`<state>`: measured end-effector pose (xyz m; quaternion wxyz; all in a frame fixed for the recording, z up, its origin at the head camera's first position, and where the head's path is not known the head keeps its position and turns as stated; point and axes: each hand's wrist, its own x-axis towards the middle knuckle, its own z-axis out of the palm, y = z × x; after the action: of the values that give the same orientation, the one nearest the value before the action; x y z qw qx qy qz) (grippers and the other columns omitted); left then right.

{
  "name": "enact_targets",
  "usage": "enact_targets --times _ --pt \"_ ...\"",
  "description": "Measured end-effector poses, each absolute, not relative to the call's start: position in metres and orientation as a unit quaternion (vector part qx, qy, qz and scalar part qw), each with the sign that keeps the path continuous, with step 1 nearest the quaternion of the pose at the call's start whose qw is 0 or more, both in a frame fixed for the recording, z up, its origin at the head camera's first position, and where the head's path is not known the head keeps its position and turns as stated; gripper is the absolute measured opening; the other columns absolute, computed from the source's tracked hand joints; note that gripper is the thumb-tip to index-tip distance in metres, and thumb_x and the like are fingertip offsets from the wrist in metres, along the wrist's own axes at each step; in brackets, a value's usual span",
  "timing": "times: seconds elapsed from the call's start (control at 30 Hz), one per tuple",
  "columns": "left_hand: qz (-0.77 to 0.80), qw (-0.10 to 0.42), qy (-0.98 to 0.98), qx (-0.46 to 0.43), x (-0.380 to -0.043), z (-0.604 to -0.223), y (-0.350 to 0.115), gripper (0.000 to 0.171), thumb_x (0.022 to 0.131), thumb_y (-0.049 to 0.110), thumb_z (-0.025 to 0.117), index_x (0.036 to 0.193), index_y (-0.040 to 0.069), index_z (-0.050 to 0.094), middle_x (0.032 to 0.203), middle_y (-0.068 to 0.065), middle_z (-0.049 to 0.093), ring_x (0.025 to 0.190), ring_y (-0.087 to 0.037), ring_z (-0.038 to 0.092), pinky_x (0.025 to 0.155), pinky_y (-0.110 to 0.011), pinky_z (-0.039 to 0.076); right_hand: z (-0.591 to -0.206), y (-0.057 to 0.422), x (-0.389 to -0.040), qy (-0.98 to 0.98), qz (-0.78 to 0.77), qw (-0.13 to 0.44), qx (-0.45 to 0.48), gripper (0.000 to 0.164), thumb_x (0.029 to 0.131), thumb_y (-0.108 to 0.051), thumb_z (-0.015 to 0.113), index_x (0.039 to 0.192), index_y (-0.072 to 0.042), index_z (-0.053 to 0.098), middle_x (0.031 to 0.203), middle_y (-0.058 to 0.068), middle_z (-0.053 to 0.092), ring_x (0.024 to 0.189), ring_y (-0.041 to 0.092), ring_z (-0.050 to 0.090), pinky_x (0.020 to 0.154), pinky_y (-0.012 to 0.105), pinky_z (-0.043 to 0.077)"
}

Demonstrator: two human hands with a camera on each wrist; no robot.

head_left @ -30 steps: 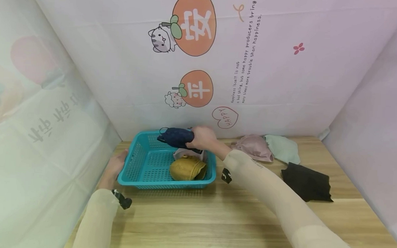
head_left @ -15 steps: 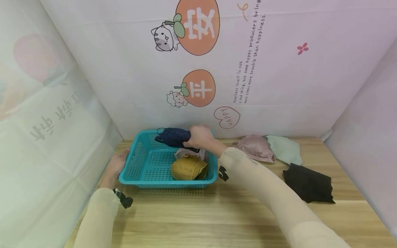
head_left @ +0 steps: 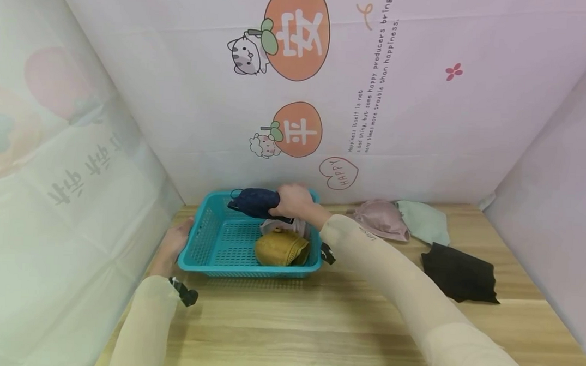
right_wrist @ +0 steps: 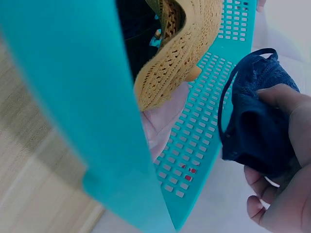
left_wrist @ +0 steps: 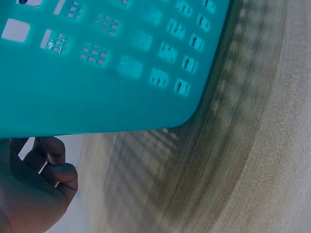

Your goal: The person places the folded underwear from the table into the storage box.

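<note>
My right hand [head_left: 296, 199] grips a navy bra [head_left: 255, 202] above the back right of a turquoise plastic basket [head_left: 247, 270]. In the right wrist view, thumb and fingers pinch the folded navy bra [right_wrist: 260, 121], and its strap loops down beside the basket's wall. A mustard-yellow bra [head_left: 276, 248] lies in the basket's right half, with a pale pink bra [head_left: 296, 227] partly hidden behind it. My left hand [head_left: 173, 240] holds the basket's left rim; in the left wrist view its curled fingers [left_wrist: 51, 150] meet the edge, partly hidden.
A wooden table [head_left: 287, 324] carries the basket. To the right lie a dusty-pink bra [head_left: 382, 218], a pale green cloth garment [head_left: 425, 221] and a flat black cloth [head_left: 460, 272]. A printed white curtain [head_left: 404, 100] rises close behind, with more white fabric at both sides.
The view has shifted slightly, moving the scene a little to the right. My right hand, still gripping the navy bra, has edged left over the basket. My left hand stays at the rim.
</note>
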<state>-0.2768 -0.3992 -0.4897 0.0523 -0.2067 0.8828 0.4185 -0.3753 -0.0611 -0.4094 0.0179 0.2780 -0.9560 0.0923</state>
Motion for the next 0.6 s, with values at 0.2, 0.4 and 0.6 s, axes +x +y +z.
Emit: enact_targets --times 0.2,0.4,0.6 --pt "0.404 0.051 0.889 -0.212 -0.279 -0.4895 -0.3974 0.095 0.093 0.081 0.015 0.157 0.013 0.031 0.162 -0.02 0.029 0.149 -0.046 0.026 0.12 -0.064 0.022 -0.4144 -0.0607 -0.38 -0.962 0.058 -0.008 0.265 0.088 0.08 -0.067 0.071 0.147 -0.015 0.049 0.148 0.008 0.053 0.138 0.032 0.047 0.116 0.053 0.037" --pt "0.41 0.052 0.885 -0.214 -0.2804 -0.4893 -0.3972 0.093 0.094 0.079 0.016 0.157 0.013 0.03 0.163 -0.019 0.029 0.15 -0.046 0.025 0.121 -0.065 0.021 -0.4109 -0.0588 -0.3785 -0.96 0.07 -0.006 0.272 0.082 0.082 -0.064 0.071 0.146 -0.017 0.05 0.148 0.007 0.054 0.139 0.031 0.046 0.117 0.053 0.037" --pt "0.422 0.064 0.877 -0.221 -0.2798 -0.4912 -0.399 0.095 0.092 0.082 0.017 0.159 0.015 0.027 0.164 -0.02 0.026 0.15 -0.046 0.024 0.12 -0.066 0.021 -0.4132 -0.0524 -0.3756 -0.958 0.084 -0.011 0.276 0.075 0.084 -0.059 0.072 0.146 -0.021 0.052 0.147 0.006 0.055 0.14 0.032 0.045 0.116 0.054 0.037"
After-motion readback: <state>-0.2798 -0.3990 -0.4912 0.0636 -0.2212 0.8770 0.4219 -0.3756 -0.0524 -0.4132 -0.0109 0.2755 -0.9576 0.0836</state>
